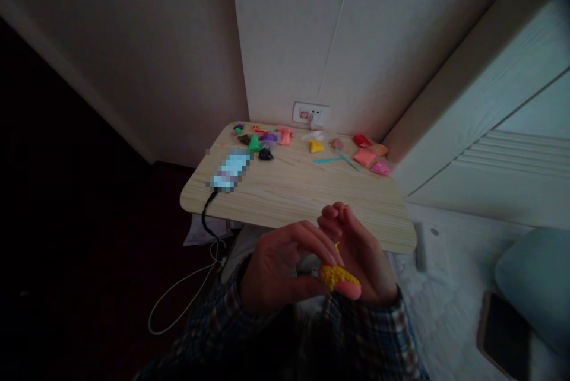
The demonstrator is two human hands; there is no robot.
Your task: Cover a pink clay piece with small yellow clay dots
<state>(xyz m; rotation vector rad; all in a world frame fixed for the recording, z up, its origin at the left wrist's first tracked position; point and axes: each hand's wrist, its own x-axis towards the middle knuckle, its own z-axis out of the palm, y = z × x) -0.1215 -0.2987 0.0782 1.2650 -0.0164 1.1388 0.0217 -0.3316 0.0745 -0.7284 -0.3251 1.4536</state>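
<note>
My left hand (289,259) pinches a small lump of modelling clay (341,279) between thumb and fingers. The lump is salmon pink below, with bumpy yellow clay over its top, and a thin yellow strand stands up behind it. Just beyond and to the right, my right hand (363,253) is raised with its fingers curled and the thumb tip against them. A tiny orange speck shows at those fingertips; what it is I cannot make out. Both hands are over the near edge of the wooden table (285,191).
Along the table's back lie several clay packets: green (254,143), black (266,154), yellow (316,146) and pink (365,157). Blue sticks (347,160) lie near them. A lit phone (230,170) with a black cable is at left. A wall socket (310,113) is behind.
</note>
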